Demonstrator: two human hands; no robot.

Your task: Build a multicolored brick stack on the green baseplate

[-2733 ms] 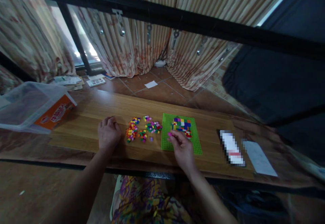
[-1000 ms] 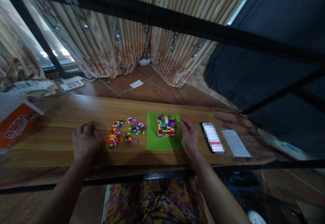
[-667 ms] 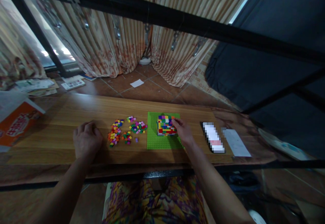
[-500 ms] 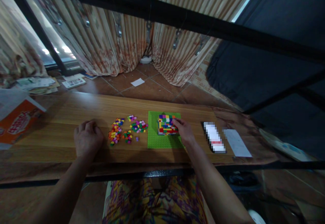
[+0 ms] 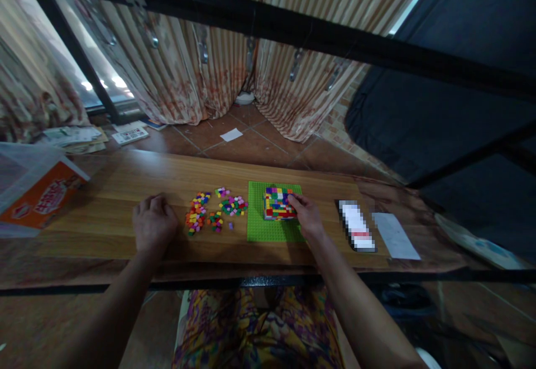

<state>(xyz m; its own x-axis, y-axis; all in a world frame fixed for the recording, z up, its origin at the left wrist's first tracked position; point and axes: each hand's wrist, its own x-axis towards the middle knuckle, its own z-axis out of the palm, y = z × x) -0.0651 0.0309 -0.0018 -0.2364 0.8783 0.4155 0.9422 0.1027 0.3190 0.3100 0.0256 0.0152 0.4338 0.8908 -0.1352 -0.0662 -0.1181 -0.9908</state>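
On the green studded baseplate [image 5: 274, 232] stands a block-shaped build of multicoloured toy bricks [image 5: 277, 204], with a patterned top. My right hand [image 5: 309, 215] is at its upper right corner, fingers pinched together and touching it; whatever is between the fingertips is hidden. My left hand [image 5: 154, 224] rests on the tabletop, fingers curled under, with no object showing in it. Between my left hand and the baseplate lie loose small bricks in several piles, such as an orange-and-yellow pile [image 5: 196, 214] and a pink-and-green pile [image 5: 234, 206]. A single purple brick [image 5: 230, 226] sits apart.
A phone [image 5: 357, 226] with a blurred screen and a white paper sheet [image 5: 396, 235] lie right of the baseplate. An orange-and-white plastic bag [image 5: 50, 193] stands at the left end of the wooden table [image 5: 125, 176]. A black metal bar [image 5: 268, 20] crosses above.
The view has shifted slightly, so most things appear a little farther right. My right hand keeps its place at the brick build, and my left hand stays on the table.
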